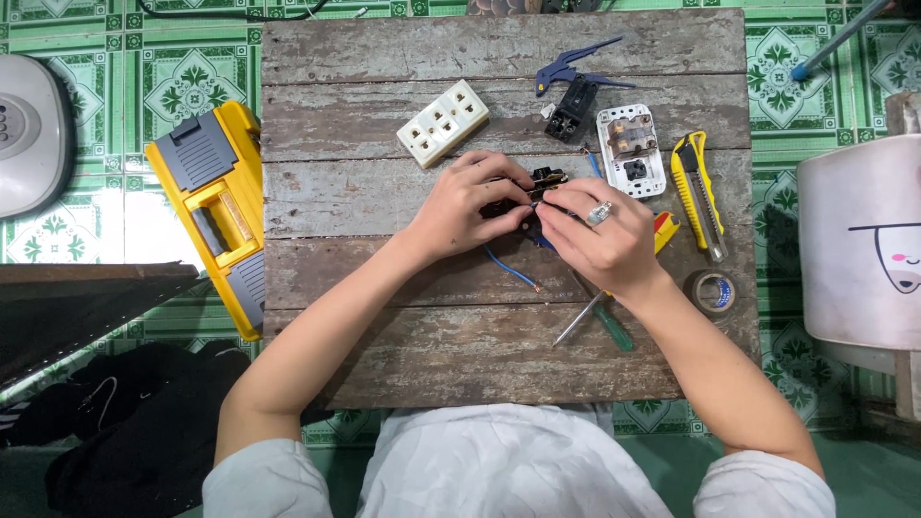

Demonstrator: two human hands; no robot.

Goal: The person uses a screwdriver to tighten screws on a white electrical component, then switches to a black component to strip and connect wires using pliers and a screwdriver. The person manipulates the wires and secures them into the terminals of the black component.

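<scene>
work in hand: both hands meet over a small black electrical fitting with brass parts, near the middle of the wooden bench, a little toward 12 o'clock
left hand: fingers curled and clamped on the fitting from its 9 o'clock side, steadying it
right hand: wears a ring; fingertips pinched together on the blue wire right at the fitting, from the 3 o'clock side
done so far: judging by how things lie, the white socket housing is already open at 2 o'clock of the hands, and a black inner part lies apart beside it; the wire's far end is stripped to bare copper
left to do: the wire seems not yet fully fastened, and the screwdriver lies unused at 5 o'clock; whether any terminal screw is tight cannot be told
fitting axis: long axis seems to run roughly 8 to 2 o'clock, brass end toward 2 o'clock; mostly hidden by fingers
wire axis: trails from the fitting toward 5 o'clock, bare tip pointing that way
nearby: white triple socket at 11 o'clock, yellow utility knife at 3 o'clock, tape roll at 4 o'clock, blue crimping tool at 12 o'clock, yellow toolbox on the floor at 9 o'clock
</scene>
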